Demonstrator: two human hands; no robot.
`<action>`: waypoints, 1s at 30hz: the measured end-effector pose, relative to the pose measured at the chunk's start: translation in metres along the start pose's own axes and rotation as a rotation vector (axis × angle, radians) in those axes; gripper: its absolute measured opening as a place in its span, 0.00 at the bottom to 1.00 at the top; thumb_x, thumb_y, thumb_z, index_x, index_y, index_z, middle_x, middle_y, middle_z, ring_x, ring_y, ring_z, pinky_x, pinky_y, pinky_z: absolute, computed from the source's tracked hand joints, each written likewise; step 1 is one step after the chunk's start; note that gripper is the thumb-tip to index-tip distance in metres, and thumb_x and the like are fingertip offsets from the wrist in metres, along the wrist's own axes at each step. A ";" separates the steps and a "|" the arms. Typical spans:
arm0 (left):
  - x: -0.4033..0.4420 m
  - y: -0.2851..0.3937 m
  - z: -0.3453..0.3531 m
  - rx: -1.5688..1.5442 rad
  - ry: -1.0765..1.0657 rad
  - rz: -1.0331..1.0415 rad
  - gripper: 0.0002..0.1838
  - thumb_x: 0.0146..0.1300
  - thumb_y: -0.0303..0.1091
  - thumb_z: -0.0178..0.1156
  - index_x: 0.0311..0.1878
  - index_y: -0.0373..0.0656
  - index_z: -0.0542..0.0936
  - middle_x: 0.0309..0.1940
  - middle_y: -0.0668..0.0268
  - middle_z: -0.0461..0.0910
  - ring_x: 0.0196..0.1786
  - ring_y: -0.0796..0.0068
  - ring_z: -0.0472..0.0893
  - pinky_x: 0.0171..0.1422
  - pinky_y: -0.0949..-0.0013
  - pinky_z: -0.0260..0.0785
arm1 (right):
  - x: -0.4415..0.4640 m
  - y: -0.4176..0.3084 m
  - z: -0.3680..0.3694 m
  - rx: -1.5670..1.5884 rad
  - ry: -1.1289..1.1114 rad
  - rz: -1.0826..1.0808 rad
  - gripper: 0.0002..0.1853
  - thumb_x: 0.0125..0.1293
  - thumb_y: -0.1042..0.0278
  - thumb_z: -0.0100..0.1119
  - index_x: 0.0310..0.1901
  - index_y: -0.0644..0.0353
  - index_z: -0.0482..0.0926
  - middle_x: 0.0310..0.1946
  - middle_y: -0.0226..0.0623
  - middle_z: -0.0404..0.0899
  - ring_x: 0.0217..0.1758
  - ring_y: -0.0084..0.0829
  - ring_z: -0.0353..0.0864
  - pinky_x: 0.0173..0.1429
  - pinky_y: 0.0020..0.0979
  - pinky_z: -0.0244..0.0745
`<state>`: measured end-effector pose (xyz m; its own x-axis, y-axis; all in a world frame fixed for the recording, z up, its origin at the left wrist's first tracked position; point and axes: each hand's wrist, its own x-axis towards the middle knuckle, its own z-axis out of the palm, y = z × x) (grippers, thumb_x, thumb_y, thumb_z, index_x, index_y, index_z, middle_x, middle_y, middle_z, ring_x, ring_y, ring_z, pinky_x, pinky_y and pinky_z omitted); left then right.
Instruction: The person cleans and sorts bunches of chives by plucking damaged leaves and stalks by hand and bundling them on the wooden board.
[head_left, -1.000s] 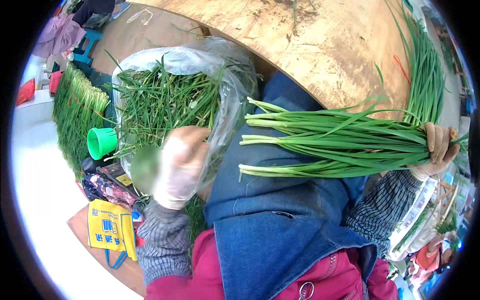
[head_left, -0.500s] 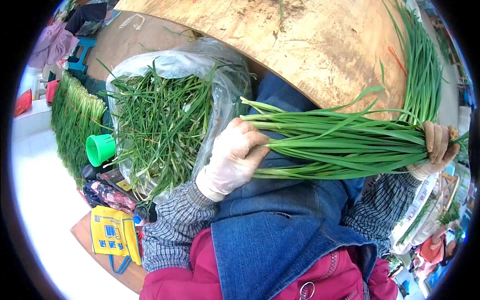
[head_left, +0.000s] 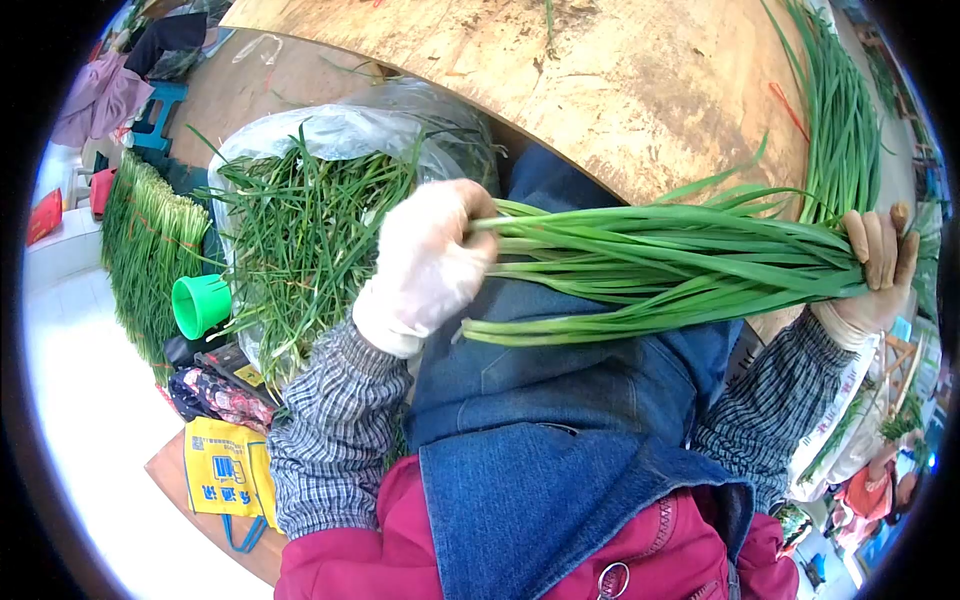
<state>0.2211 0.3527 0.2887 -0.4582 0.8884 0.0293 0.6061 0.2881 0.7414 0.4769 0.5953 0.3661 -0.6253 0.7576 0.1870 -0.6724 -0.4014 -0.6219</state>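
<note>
As the pale-gloved left hand shifts toward ten o'clock clasping slender green stalks, lower ones lie free, the gloved right hand's grip unclear.

Blue characters in Chinese script line a yellow bag to your left, beside the blue straps — the row is too small and skewed for you to read with certainty. A blue emblem sits next to that lettering, and a small square printed mark occupies a corner, its detail too fine to make out. Beyond your right sleeve, a white strip carries dark printed marks — illegible from your viewpoint. No brand or number reads clearly for you anywhere.
</note>
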 end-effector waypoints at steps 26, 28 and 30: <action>-0.043 -0.033 -0.004 -0.459 -0.337 -0.444 0.15 0.55 0.30 0.60 0.45 0.34 0.77 0.31 0.63 0.78 0.35 0.77 0.76 0.43 0.75 0.68 | 0.019 -0.013 -0.022 -0.162 0.220 0.125 0.13 0.66 0.69 0.46 0.43 0.73 0.72 0.12 0.21 0.57 0.17 0.16 0.57 0.33 0.22 0.60; -0.048 -0.038 -0.007 -0.434 -0.281 -0.469 0.12 0.55 0.29 0.59 0.42 0.34 0.77 0.29 0.65 0.78 0.33 0.79 0.75 0.39 0.76 0.67 | 0.021 -0.011 -0.021 -0.131 0.250 0.161 0.13 0.66 0.69 0.46 0.43 0.72 0.73 0.12 0.21 0.57 0.18 0.16 0.57 0.33 0.23 0.60; -0.051 -0.036 -0.018 -0.413 -0.101 -0.459 0.08 0.56 0.28 0.56 0.36 0.35 0.78 0.25 0.68 0.76 0.28 0.81 0.72 0.32 0.77 0.64 | 0.027 -0.008 -0.012 -0.083 0.306 0.220 0.13 0.67 0.68 0.46 0.41 0.71 0.73 0.13 0.22 0.58 0.19 0.17 0.58 0.33 0.23 0.60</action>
<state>0.2114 0.2903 0.2725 -0.5360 0.7419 -0.4028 0.0513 0.5048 0.8617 0.4704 0.6252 0.3666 -0.5955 0.7817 -0.1855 -0.4930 -0.5378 -0.6839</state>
